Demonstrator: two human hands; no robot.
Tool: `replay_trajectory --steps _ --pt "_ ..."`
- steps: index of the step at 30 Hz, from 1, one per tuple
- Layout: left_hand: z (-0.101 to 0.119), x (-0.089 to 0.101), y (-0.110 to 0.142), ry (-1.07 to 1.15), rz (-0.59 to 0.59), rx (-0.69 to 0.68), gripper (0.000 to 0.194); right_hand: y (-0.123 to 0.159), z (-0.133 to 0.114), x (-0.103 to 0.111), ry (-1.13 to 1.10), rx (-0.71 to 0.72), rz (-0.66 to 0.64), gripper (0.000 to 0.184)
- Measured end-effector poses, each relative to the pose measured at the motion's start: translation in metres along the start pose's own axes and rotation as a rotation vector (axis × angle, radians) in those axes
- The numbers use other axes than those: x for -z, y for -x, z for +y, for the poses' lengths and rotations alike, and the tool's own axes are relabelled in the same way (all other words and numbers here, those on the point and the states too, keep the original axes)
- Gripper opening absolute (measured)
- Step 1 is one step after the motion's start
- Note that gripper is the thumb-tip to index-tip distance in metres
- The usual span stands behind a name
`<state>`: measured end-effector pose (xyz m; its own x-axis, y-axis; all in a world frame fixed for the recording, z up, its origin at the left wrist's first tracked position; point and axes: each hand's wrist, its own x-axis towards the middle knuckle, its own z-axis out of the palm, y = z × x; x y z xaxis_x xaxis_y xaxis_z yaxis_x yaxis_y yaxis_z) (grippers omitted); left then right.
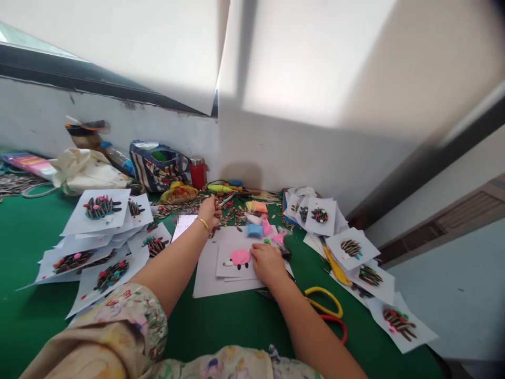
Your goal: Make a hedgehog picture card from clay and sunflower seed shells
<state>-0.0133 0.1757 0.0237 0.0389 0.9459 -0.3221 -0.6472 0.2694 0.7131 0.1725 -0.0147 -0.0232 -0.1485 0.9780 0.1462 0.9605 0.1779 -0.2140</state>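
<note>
My left hand (209,212) reaches into scattered sunflower seeds (235,217) at the back, its fingers bent together; what they pinch, if anything, is too small to make out. My right hand (270,265) lies on the right edge of a small white card (223,271), fingers curled against it. On that card sits a pink clay body (240,257) with dark seed feet and a pointed, outlined snout. Under the card lies a larger white sheet (205,281). Beyond my right hand are a blue clay packet (254,230) and a pink clay packet (266,227).
Finished-looking seed hedgehog cards (101,208) pile up at left, with more cards (353,248) at right. Scissors with yellow and red handles (335,305) lie beside my right forearm. A phone (184,226), red flask (198,173) and striped bag (158,166) stand farther back, before the wall.
</note>
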Motion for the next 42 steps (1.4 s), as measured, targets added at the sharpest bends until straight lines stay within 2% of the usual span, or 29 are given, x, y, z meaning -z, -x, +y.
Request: replay_trajectory --steps 4,8,13,17,21,23,25,28,31,36,42 --pt "0.005 0.006 0.028 0.252 -0.116 0.200 0.021 0.001 0.000 -0.002 -0.003 0.005 0.026 0.032" --pt "-0.003 0.016 0.057 0.460 -0.191 0.341 0.015 0.002 -0.002 -0.003 -0.004 -0.004 0.065 0.028" --pt "-0.019 0.026 0.083 0.658 -0.213 0.450 0.012 0.003 -0.002 -0.008 0.001 -0.001 0.108 0.023" --pt "-0.023 0.034 0.096 0.765 -0.205 0.498 0.014 0.002 -0.003 -0.007 -0.036 0.006 0.189 0.022" --pt "-0.026 0.041 0.106 0.818 -0.203 0.540 0.013 0.003 -0.017 0.004 -0.189 0.115 0.255 0.023" --pt "-0.030 0.041 0.111 0.824 -0.199 0.563 0.012 0.005 -0.031 0.011 -0.326 0.209 0.233 0.019" --pt "-0.035 0.041 0.115 0.820 -0.197 0.586 0.012 0.007 -0.046 0.016 -0.460 0.228 0.198 0.017" --pt "-0.041 0.039 0.119 0.796 -0.196 0.621 0.014 0.007 -0.063 0.021 -0.559 0.179 0.164 0.012" --pt "-0.046 0.038 0.121 0.768 -0.189 0.647 0.016 0.003 -0.069 0.020 -0.583 0.147 0.139 0.007" --pt "-0.048 0.039 0.121 0.758 -0.165 0.644 0.017 -0.002 -0.067 0.015 -0.686 0.103 0.111 0.009" --pt "-0.038 0.042 0.116 0.787 -0.155 0.603 0.016 -0.012 -0.054 0.019 -1.009 -0.097 0.078 0.014"
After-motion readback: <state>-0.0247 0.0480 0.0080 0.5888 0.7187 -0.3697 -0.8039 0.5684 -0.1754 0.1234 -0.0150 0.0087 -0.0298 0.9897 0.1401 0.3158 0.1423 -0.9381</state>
